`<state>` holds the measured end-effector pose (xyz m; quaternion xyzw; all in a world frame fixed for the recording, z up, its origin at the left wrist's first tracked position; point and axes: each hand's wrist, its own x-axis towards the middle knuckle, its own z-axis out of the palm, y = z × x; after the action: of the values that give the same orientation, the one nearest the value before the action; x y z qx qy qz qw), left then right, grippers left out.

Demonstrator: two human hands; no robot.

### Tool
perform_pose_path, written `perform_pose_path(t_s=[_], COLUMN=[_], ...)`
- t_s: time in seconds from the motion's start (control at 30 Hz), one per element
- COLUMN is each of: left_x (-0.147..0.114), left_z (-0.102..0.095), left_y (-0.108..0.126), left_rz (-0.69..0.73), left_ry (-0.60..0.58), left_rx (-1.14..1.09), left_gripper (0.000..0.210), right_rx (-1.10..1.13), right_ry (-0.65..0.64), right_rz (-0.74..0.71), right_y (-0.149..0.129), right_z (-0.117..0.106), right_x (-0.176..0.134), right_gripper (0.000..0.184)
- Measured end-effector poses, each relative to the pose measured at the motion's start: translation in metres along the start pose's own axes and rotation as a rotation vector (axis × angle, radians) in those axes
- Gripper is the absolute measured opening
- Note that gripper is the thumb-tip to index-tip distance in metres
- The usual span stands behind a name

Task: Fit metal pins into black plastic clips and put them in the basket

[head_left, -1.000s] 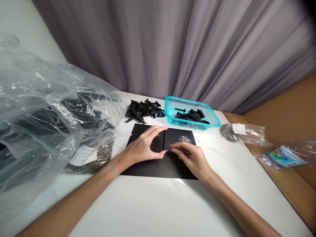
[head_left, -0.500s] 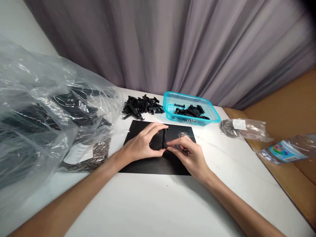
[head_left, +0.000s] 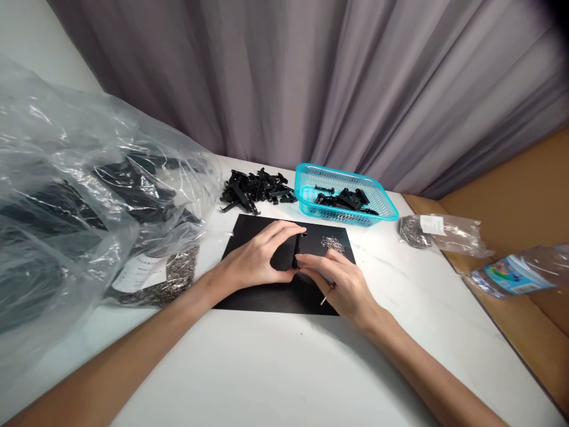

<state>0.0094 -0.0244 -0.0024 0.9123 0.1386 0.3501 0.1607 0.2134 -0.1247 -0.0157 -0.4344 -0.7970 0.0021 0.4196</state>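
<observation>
My left hand (head_left: 258, 255) spans a narrow black plastic part (head_left: 296, 249), gripping it by its two ends between thumb and fingers over a black mat (head_left: 275, 299). At the part's near end, the thumb and index fingertips of my right hand (head_left: 344, 284) press together against it. A thin metal rod (head_left: 328, 293) with a dark end pokes out from under the right hand's curled fingers. What lies right between the right fingertips is too small to make out. Beyond that hand, a small heap of shiny metal pieces (head_left: 332, 244) lies on the mat.
Behind the mat are a pile of black plastic parts (head_left: 255, 191) and a blue basket (head_left: 389, 212) holding more. A large clear plastic bag (head_left: 89, 136) and a labelled bag of metal pieces (head_left: 180, 270) crowd the left. Rightward lie another small bag (head_left: 448, 234) and a plastic bottle (head_left: 515, 274).
My right fingers have closed further onto the part's near end. The metal rod has swung back under the right hand, now pointing towards me. My left hand keeps its grip.
</observation>
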Motion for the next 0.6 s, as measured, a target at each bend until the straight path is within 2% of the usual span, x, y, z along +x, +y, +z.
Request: perform_pose_path(t_s=[0.17,0.33,0.43,0.6], left_x=[0.0001,0.0005,0.001,0.0017], left_z=[-0.0002,-0.0004,-0.0015,-0.003], left_y=[-0.0005,-0.0008,-0.0004,0.0012], left_rz=[0.003,0.004,-0.006,-0.026], left_ry=[-0.015,0.026,0.012,-0.02], left_rx=[-0.003,0.013,0.012,-0.016], left_gripper=[0.07,0.071,0.072,0.071], right_rx=[-0.013,0.064,0.127,0.119], right_ry=[-0.065,-0.009,0.007,-0.071], right_rz=[-0.022,0.055,0.097,0.093], right_y=[0.0021,-0.0006,-0.0012,-0.0003], right_z=[-0.0015,-0.0036,-0.0025,0.0004], right_x=[-0.0009,0.0013,0.0014,-0.0001], right_gripper=[0.033,0.034,0.037,0.035])
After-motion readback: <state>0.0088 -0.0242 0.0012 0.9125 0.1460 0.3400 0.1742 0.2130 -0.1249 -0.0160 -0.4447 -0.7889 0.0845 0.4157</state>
